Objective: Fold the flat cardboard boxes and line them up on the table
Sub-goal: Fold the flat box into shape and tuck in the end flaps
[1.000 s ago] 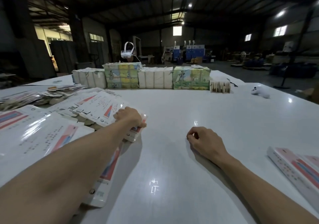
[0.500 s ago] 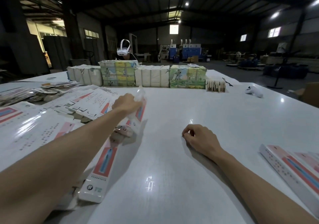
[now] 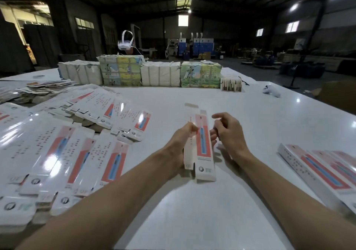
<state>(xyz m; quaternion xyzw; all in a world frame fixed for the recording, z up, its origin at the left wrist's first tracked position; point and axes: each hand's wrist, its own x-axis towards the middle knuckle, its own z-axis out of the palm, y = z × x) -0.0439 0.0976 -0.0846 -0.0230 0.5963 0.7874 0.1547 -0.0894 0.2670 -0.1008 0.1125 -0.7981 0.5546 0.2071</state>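
Single wide-angle view, worn on the head, aimed forward and down across a glossy white tabletop (image 3: 250,122). Very near the left hand (image 3: 179,144) and right hand (image 3: 231,134), both at frame centre around a long white-and-pink cardboard box (image 3: 205,149), forearms entering from the bottom edge. At the left margin, overlapping flat white-and-pink cardboard blanks (image 3: 57,153); at the right margin, folded white-and-pink cartons (image 3: 317,167). Far ahead, a row of wrapped white and green paper bundles (image 3: 159,74) along the table's far edge, dim warehouse hall beyond.

white carton (image 3: 204,149) with a salmon-red panel and blue stripe; glossy white table (image 3: 192,211); green-yellow illustrated bundles (image 3: 200,76).
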